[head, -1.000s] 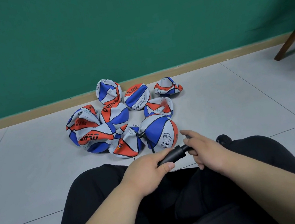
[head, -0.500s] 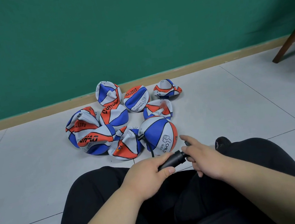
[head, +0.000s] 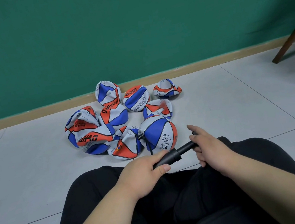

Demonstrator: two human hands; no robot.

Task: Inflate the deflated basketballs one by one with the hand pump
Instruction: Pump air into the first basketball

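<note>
The left hand [head: 143,171] closes its grip round the matte black, cylindrical barrel of the hand pump [head: 168,159], thumb on top. The right hand [head: 210,144] curls its grip over the handle end of the thinner, smooth rod [head: 184,147], forefinger straight. A thin black hose [head: 148,146] hangs from the 1 rounded basketball [head: 157,133], glossy in blue, white and orange panels, on the pale tiled floor [head: 28,176] just beyond the knees. Crumpled, caved-in basketballs [head: 92,131] lie heaped behind it.

Pale tiled floor [head: 208,103] with a cluster of basketballs [head: 121,119] near the green wall's skirting.
</note>
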